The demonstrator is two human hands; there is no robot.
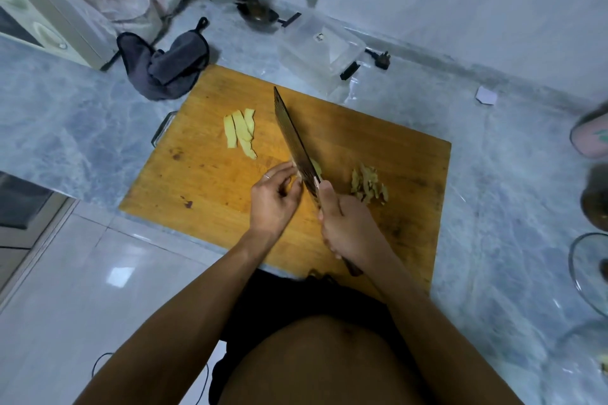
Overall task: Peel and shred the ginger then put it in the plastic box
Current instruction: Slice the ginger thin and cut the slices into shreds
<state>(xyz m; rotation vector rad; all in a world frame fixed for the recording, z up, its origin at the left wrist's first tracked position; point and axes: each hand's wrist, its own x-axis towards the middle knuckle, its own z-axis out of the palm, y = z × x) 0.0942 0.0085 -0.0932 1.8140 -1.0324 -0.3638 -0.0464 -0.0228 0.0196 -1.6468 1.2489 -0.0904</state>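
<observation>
Head view: pale yellow ginger slices (241,133) lie on the cutting board (204,174), another piece (mostly hidden by the knife (294,145)) pinched by the left hand (274,199), right hand (345,227) gripping the handle.

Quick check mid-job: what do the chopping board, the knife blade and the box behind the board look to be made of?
Chopping board: wood, matte orange-brown, with visible grain and dark stains. Knife blade: probably steel, dark and patterned rather than polished. Box: clear plastic; the counter shows through its walls, and it has dark clips.
</observation>
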